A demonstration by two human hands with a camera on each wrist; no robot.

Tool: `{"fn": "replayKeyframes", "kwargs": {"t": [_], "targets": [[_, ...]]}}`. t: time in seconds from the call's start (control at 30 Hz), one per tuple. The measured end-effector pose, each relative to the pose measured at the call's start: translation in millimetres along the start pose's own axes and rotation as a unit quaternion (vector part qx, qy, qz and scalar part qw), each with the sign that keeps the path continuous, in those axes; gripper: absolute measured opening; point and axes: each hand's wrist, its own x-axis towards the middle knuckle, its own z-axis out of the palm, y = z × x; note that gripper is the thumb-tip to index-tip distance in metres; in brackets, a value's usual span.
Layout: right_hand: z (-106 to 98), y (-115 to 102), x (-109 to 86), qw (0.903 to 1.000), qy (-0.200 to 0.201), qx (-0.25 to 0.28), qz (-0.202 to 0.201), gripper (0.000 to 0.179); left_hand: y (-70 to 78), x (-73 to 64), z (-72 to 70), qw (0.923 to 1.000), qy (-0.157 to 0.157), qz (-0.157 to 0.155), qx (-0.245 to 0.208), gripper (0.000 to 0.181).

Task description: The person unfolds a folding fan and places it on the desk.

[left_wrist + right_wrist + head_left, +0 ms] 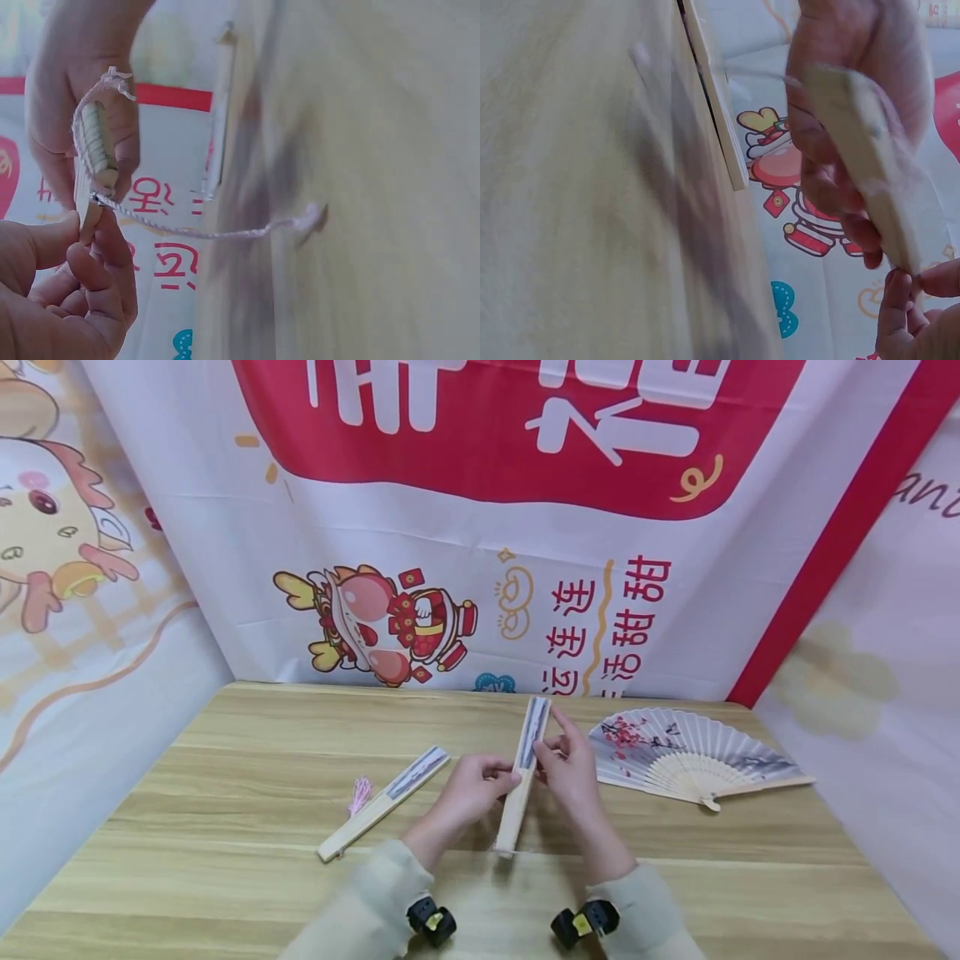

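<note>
Pale wood pinched between left hand (pixel 470 788) and right hand (pixel 567 768): one folded fan (pixel 517 803), held just above the middle of the surface (pixel 240 893), pivot end toward the near side. Grip clamped on the fan from both sides, right index finger (pixel 567 724) stretched out alongside the far end.

Looks like the getting-ready-to-spread step to me, judging by an open fan (pixel 675 764) off to the right and another folded fan (pixel 384 803) to the left, right beside a pink tassel (pixel 361 795). Probably calls next for steadying the pivot end, catching an outer stick and easing it sideways, gently on the folds.

As for the views: from the head, dark printed strip plus both neighbouring fans, but hardly any cord. From the left wrist, pink twisted cord (pixel 187 231) trailing from the pivot, plus an end-on stack of ribs (pixel 99 139). From the right wrist, mainly a blurry plain side and pinching fingertips (pixel 895 286). Too smeared there to say whether slightly parted or fully closed, honestly.
</note>
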Motion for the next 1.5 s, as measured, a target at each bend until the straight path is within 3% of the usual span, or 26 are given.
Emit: {"fn": "replayKeyframes", "kwargs": {"t": [0.3,0.53,0.9,1.27,1.5], "targets": [[2.7,7.1,-1.5,0.9983,-0.024,-0.039,-0.036,0.058,0.0,6.4,5.6,0.9972,0.023,-0.013,-0.071,0.024],[2.9,11.2,-1.4,0.9980,-0.062,0.009,0.002,0.057,-2.5,7.3,4.2,0.9962,0.048,-0.024,-0.068,0.026],[-0.7,16.7,0.9,0.9951,-0.087,0.037,0.026,0.065,-6.9,8.8,7.3,0.9973,0.066,0.017,-0.028,0.028],[-2.3,16.9,1.9,0.9917,-0.097,0.068,0.050,0.066,-10.4,5.3,12.8,0.9934,0.080,0.017,-0.081,0.033],[-3.0,18.3,3.9,0.9909,-0.084,0.089,0.056,0.061,-10.9,6.3,10.2,0.9923,0.075,-0.015,-0.097,0.034]]}}
